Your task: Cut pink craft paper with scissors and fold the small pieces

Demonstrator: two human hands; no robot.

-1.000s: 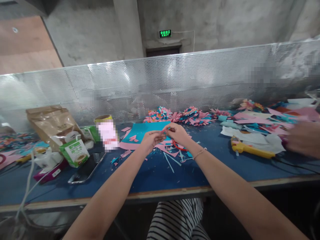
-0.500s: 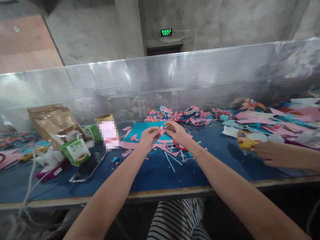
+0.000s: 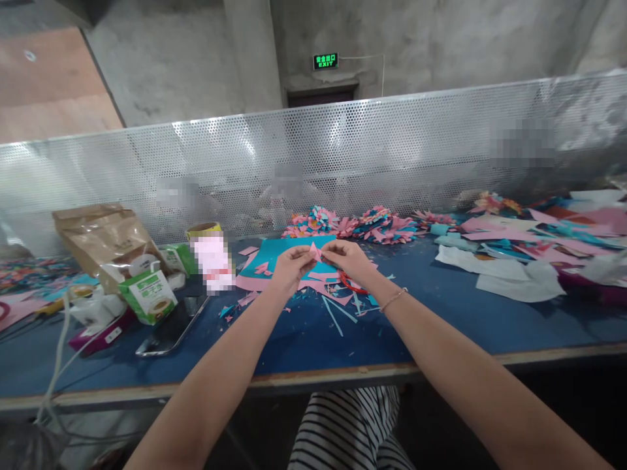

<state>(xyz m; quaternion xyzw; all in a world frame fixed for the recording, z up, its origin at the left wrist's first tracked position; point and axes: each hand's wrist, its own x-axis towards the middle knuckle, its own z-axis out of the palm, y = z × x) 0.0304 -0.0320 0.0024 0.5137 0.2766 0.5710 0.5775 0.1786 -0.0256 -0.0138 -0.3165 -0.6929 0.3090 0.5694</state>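
So the other person's hand and the yellow glue gun have been taken out of view on the right, and the small pink folded-paper triangle (image 3: 314, 251) has been tipped slightly. It's pinched at both sides by nearly closed fingers, left hand (image 3: 294, 266) and right hand (image 3: 345, 256), above the flat bright-blue paper sheet (image 3: 268, 252), so it's apparently being shaped. Its folds can't be made out, and that curved red object (image 3: 349, 284) is half hidden by the right wrist.
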